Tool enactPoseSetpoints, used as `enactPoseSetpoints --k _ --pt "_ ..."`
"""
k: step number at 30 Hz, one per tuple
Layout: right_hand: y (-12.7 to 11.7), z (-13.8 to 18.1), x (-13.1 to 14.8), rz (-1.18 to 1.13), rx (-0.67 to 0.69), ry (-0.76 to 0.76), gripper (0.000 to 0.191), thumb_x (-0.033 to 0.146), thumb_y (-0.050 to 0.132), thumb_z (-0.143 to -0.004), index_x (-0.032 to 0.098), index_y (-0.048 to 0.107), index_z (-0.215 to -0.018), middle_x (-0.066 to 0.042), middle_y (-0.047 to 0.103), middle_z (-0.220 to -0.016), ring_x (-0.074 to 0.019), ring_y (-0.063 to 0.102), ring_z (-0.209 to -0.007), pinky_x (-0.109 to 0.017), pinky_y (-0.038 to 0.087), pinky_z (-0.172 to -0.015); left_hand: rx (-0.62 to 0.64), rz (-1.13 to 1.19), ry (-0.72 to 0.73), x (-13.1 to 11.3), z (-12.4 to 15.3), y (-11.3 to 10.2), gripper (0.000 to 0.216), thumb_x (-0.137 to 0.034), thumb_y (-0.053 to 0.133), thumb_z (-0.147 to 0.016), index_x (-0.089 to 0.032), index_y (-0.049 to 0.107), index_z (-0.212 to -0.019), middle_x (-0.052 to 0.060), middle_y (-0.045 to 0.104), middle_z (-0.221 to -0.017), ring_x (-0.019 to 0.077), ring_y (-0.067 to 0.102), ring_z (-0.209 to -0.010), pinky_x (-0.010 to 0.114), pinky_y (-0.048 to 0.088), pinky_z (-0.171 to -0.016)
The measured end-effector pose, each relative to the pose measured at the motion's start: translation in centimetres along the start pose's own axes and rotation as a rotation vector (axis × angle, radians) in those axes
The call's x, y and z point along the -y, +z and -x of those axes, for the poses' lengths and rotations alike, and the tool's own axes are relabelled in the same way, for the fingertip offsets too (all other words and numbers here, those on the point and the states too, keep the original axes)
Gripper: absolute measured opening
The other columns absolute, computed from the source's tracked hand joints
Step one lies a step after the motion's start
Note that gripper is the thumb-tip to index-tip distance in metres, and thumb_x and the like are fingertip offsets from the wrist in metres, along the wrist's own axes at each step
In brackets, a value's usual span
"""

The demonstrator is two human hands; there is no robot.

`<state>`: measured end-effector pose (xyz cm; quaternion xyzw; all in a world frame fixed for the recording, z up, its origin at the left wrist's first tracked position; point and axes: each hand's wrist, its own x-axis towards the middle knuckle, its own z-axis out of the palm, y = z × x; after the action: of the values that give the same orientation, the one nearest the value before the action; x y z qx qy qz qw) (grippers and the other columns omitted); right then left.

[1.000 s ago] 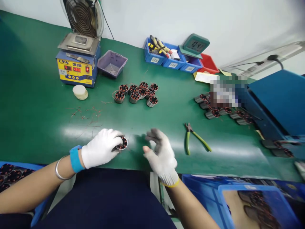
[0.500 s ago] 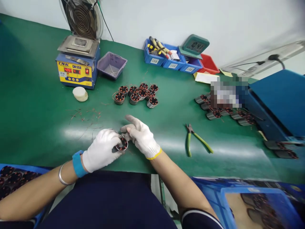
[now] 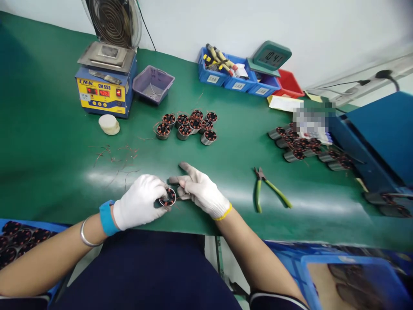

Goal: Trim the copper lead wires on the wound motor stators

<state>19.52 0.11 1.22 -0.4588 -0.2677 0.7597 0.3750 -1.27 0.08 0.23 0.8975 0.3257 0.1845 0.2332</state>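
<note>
Head view: left hand gripped wound stator at near tabletop edge, right hand fingers pinched at its rim; thin wire leads risked snagging or snapping.

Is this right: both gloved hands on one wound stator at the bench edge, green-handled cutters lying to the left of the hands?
Not quite. The head view shows the left hand and right hand both on the wound stator near the bench edge, but the green-handled cutters lie to the right of the hands, not the left.
</note>
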Motion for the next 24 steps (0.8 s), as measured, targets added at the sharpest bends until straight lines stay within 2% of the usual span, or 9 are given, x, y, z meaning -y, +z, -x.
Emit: enactPoseSetpoints --k 7,10,13,14,16,18,19,22,24 --pt "-1.3 2.0 -1.0 0.05 -0.062 -0.094 0.098 0.027 0.073 -0.066 0.008 0.017 -0.144 0.005 0.058 -0.063 -0.0082 0.042 -0.048 -0.02 0.029 -0.043 -0.01 -0.026 -0.019 0.1 0.1 0.2 0.016 -0.032 0.067 -0.078 -0.018 0.059 -0.077 0.005 0.066 -0.092 0.0219 0.059 -0.089 0.037 0.041 -0.081" --pt "-1.5 2.3 -1.0 0.252 -0.11 -0.112 0.078 0.027 0.066 -0.07 0.009 0.032 -0.138 0.002 0.06 -0.069 -0.0108 0.05 -0.052 -0.024 0.04 -0.048 -0.029 -0.01 0.003 0.1 0.1 0.2 0.016 -0.032 0.066 -0.079 -0.018 0.059 -0.077 0.005 0.066 -0.094 0.0217 0.059 -0.089 0.037 0.041 -0.081" --pt "-1.5 3.0 -0.6 0.697 -0.288 -0.441 0.049 0.024 0.059 -0.077 0.017 0.05 -0.125 -0.007 0.066 -0.095 -0.018 0.064 -0.079 -0.034 0.053 -0.072 -0.06 0.013 0.02 0.1 0.0 0.2 0.016 -0.032 0.065 -0.08 -0.018 0.058 -0.077 0.005 0.067 -0.094 0.0211 0.059 -0.088 0.036 0.042 -0.081" --pt "-1.3 3.3 -0.5 0.886 -0.288 -0.599 0.041 0.024 0.058 -0.079 0.019 0.054 -0.12 -0.009 0.065 -0.105 -0.0203 0.064 -0.092 -0.036 0.052 -0.082 -0.063 0.015 0.024 0.1 0.0 0.2 0.016 -0.032 0.065 -0.08 -0.018 0.058 -0.077 0.005 0.067 -0.093 0.0209 0.06 -0.088 0.036 0.042 -0.08" --pt "-1.1 3.9 -0.5 1.267 -0.134 -0.818 0.029 0.024 0.054 -0.085 0.019 0.059 -0.113 -0.011 0.064 -0.114 -0.0228 0.061 -0.106 -0.038 0.048 -0.091 -0.057 0.01 0.027 0.1 0.0 0.2 0.016 -0.032 0.065 -0.08 -0.018 0.058 -0.077 0.005 0.067 -0.093 0.0208 0.06 -0.087 0.036 0.042 -0.08" --pt "-0.7 4.3 -0.6 1.569 0.062 -0.786 0.023 0.024 0.051 -0.089 0.018 0.061 -0.109 -0.011 0.067 -0.108 -0.022 0.064 -0.097 -0.035 0.049 -0.084 -0.055 0.003 0.022 0.1 0.0 0.2 0.015 -0.031 0.064 -0.08 -0.018 0.058 -0.076 0.006 0.067 -0.093 0.0213 0.06 -0.088 0.036 0.043 -0.08" --pt "-0.5 4.4 -0.7 1.671 0.087 -0.71 0.023 0.025 0.049 -0.091 0.019 0.062 -0.109 -0.009 0.068 -0.103 -0.0206 0.065 -0.089 -0.032 0.049 -0.076 -0.057 0.001 0.017 0.1 -0.1 0.3 0.015 -0.031 0.064 -0.08 -0.018 0.058 -0.076 0.006 0.067 -0.093 0.0216 0.06 -0.089 0.036 0.043 -0.08" --pt "0.1 4.5 -0.9 1.843 0.026 -0.505 0.021 0.029 0.049 -0.092 0.022 0.064 -0.107 -0.005 0.068 -0.092 -0.0181 0.064 -0.075 -0.027 0.042 -0.061 -0.044 -0.005 0.017 0.2 -0.1 0.3 0.015 -0.032 0.064 -0.08 -0.019 0.058 -0.076 0.005 0.067 -0.093 0.0219 0.061 -0.089 0.036 0.043 -0.08" --pt "0.6 4.6 -0.7 1.903 0.012 -0.483 0.02 0.029 0.05 -0.092 0.023 0.065 -0.103 -0.004 0.067 -0.087 -0.0178 0.063 -0.072 -0.027 0.037 -0.058 -0.039 -0.011 0.034 0.1 -0.1 0.3 0.016 -0.033 0.063 -0.081 -0.019 0.058 -0.078 0.005 0.067 -0.094 0.0218 0.061 -0.089 0.037 0.043 -0.08"
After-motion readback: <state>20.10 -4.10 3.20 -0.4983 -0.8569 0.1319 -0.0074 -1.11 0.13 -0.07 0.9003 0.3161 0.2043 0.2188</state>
